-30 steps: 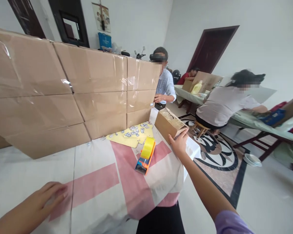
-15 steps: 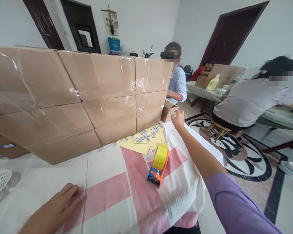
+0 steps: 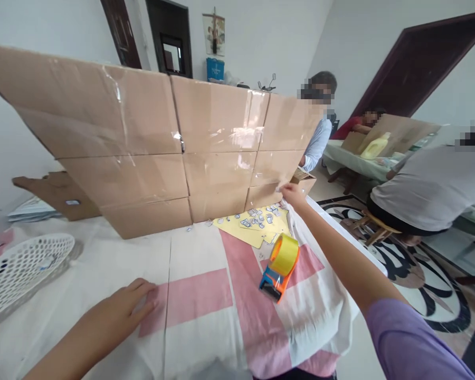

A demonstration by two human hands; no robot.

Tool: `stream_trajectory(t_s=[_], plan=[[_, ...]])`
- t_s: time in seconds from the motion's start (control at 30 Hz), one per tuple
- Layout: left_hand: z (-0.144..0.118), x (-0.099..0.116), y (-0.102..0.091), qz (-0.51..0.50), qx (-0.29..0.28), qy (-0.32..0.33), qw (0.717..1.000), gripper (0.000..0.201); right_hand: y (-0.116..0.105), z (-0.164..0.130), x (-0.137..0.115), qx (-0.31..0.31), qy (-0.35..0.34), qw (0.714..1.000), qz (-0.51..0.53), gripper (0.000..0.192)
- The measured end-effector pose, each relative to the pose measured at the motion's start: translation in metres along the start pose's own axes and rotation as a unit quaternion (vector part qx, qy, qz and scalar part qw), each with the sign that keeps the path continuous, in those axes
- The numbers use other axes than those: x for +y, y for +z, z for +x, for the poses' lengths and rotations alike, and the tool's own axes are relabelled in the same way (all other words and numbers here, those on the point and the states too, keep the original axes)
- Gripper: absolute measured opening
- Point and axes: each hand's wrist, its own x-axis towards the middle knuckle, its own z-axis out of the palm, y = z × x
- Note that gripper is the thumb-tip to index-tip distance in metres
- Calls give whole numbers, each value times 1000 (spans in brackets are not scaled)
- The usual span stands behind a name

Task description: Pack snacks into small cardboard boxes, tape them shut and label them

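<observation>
My right hand (image 3: 293,195) is closed in a pinch at the lower right end of the cardboard panel (image 3: 217,174). A small pale piece shows at its fingertips, too small to make out. My left hand (image 3: 136,303) rests on the pink and white cloth (image 3: 198,338), fingers loosely apart and holding nothing. Below my right hand, yellow sheets (image 3: 243,236) lie on the cloth with several small grey-white pieces (image 3: 257,216) scattered on them. Nearer to me sits an orange and blue tape dispenser (image 3: 279,269) with a yellow roll.
A white perforated basket (image 3: 27,264) stands at the left, before a cut cardboard piece (image 3: 69,198). Behind the panel's right end is a small cardboard box (image 3: 306,182), with a person (image 3: 319,142) beyond it. Another person (image 3: 415,190) sits on a stool at the right.
My view has swung left, bringing the whole basket in. My right hand has moved from beside the small box to the panel's lower right end. The left hand stays on the cloth.
</observation>
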Motion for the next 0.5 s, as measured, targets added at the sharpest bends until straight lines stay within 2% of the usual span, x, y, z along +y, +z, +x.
stream_trajectory(t_s=[0.1, 0.2, 0.33, 0.5], plan=[[-3, 6, -3, 18, -12, -15, 1000, 48, 32, -16, -10, -159, -4, 979, -128, 26], [-7, 17, -8, 34, -26, -30, 999, 50, 53, -24, -24, -236, -23, 941, -243, 28], [-21, 29, -17, 41, -49, -52, 997, 53, 47, -29, -48, -223, -40, 910, -348, 26], [-40, 39, -30, 50, -54, -65, 995, 56, 28, -44, -85, -154, -57, 912, -377, 19]])
